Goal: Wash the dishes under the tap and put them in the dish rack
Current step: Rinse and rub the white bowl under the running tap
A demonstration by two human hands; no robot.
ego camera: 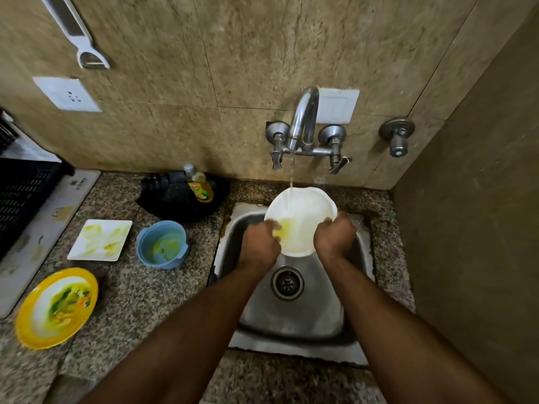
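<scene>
So both hands are on a white plate (303,217) held over the sink (294,304), right under the tap (303,118) with the water stream hitting its upper left part. The left hand (258,243) has its grip curled on the plate's left rim, with a fingertip lying on the yellow smear on the face. The right hand (335,237) clamps the right rim, fingers wrapped behind it where I can't see them.

Handling-wise: looks like a stiff, light plate, could be melamine or ceramic, can't tell. Wet plus greasy residue means slippery, I'd guess, so holding it at opposite rim edges like this seems the safest bet. If it's ceramic, a drop into that steel sink could chip it.

Orientation: it's round, so no real long axis. The face tilts up toward the camera, far edge raised toward the wall, near edge dipping into the sink, so water should run off toward the drain (287,284).

Still waiting on the counter (140,293): a square plate (100,239), blue bowl (162,244) and yellow plate (57,307), all dirty.
</scene>
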